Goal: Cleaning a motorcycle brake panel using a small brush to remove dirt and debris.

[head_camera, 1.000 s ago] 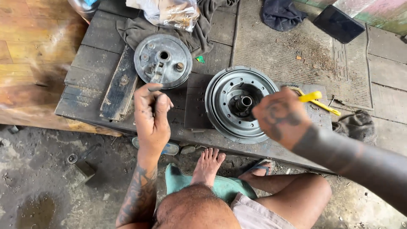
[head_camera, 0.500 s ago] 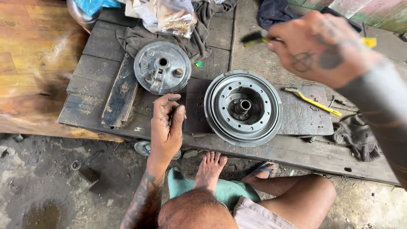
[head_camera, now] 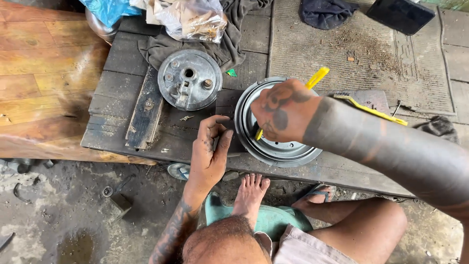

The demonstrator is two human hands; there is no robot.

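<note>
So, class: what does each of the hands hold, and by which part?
The right hand grips a yellow-handled tool along its handle. The left hand holds nothing visible, resting beside the drum.

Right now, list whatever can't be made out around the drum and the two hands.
- Head view: the middle of the round metal drum is hidden behind the right hand.
- The working end of the yellow-handled tool is lost under that hand's grip.
- Whatever the left hand pinches at the drum's rim is too small to identify.
- The right forearm covers the plank beyond the drum.
</note>
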